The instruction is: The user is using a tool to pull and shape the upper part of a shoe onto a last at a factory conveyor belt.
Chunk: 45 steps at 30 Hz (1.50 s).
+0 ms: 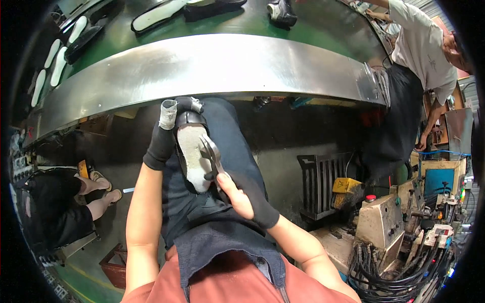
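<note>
A black shoe (192, 154) lies along my lap, its pale, fuzzy inner surface or underside facing up; which one I cannot tell. My left hand (164, 134), in a dark fingerless glove with whitish tape on the fingers, grips the far end of the shoe by its black leather. In my right hand (245, 197), also gloved in dark cloth with the thumb bare, is a metal tool like pincers (214, 154). Its curved jaws rest over or just above the middle of the pale surface; contact is unclear.
Ahead runs a steel bench edge (217, 63) with a green belt (323, 40) behind it, carrying black shoes (282, 13) and white insoles (59, 65). A person (422, 55) stands far right, near a machine with black hoses (381, 222). Someone's legs (96, 202) show at left.
</note>
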Each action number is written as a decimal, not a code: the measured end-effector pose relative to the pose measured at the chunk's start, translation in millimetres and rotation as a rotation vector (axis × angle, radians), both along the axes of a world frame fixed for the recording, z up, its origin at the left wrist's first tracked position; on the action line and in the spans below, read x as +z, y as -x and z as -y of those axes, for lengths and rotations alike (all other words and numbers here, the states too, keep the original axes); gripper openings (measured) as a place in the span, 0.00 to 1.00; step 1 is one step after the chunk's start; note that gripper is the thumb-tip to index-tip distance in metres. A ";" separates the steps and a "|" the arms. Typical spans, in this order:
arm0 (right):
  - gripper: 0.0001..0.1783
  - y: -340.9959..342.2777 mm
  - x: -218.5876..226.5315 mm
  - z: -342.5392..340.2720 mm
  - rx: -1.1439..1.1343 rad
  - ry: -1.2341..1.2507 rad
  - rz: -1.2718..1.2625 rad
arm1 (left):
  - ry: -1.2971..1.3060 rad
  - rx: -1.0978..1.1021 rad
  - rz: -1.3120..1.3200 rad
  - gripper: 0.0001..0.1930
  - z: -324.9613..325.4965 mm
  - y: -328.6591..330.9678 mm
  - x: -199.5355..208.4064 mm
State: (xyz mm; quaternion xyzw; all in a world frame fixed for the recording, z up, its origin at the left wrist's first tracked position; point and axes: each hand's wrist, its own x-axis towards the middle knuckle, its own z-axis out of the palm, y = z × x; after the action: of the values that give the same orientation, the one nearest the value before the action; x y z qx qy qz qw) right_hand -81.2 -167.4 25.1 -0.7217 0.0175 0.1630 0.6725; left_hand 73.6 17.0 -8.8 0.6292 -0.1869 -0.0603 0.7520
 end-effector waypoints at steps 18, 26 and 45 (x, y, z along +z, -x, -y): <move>0.19 -15.9 -68.7 -34.0 -0.221 0.056 -0.033 | -0.120 0.120 0.001 0.35 16.4 3.1 -2.9; 0.23 -34.4 -10.0 1.0 0.102 -0.414 -0.290 | -0.133 0.100 0.058 0.40 13.7 15.8 3.1; 0.27 86.7 -69.7 37.6 0.546 0.295 0.601 | -0.229 -0.010 -0.211 0.45 -14.7 131.5 7.2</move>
State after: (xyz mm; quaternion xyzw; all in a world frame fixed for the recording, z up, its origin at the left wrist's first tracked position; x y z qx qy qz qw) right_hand -167.9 -205.0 -44.6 -0.8037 -0.3475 0.1130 0.4696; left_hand -58.0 31.7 -1.6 0.7003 -0.1018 -0.1505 0.6903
